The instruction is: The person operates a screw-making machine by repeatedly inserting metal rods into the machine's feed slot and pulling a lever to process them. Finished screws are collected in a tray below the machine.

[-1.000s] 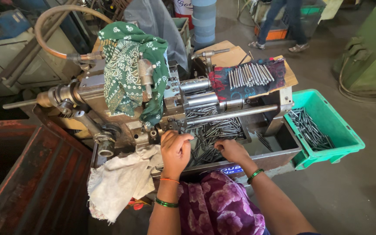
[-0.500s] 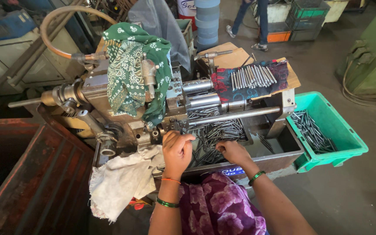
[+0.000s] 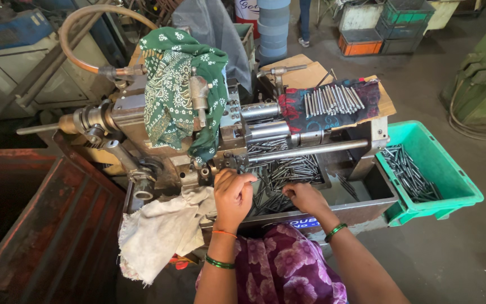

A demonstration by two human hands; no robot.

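At the far left stands a large rust-red metal bin point(image 3: 35, 225) with ribbed walls, and just beside its right edge a crumpled off-white rag point(image 3: 161, 231) hangs over the front of a grey metal bench machine point(image 3: 142, 121). A green patterned cloth with white flowers point(image 3: 178, 90) is draped over the top of that machine, and a tan rubber hose point(image 3: 80, 22) loops up behind it. The left hand point(image 3: 233, 194) sits just right of the rag, curled into a loose fist with the fingers closed against the machine's dark front fitting; whether they pinch anything cannot be told. Right of it, the machine's grey metal tray point(image 3: 367, 194) holds a heap of thin dark steel pins point(image 3: 288, 169), lying under a long horizontal steel bar point(image 3: 310, 151). The right hand point(image 3: 305, 197) rests palm down at the near edge of that heap, fingers bent onto the pins, though a grip on any single pin cannot be made out. Behind, a neat row of bright steel pins point(image 3: 333, 101) lies on a dark red cloth point(image 3: 333, 110) spread over a wooden board point(image 3: 305, 73). At the far right, a turquoise plastic crate point(image 3: 451, 169) touches the tray and holds more dark pins.
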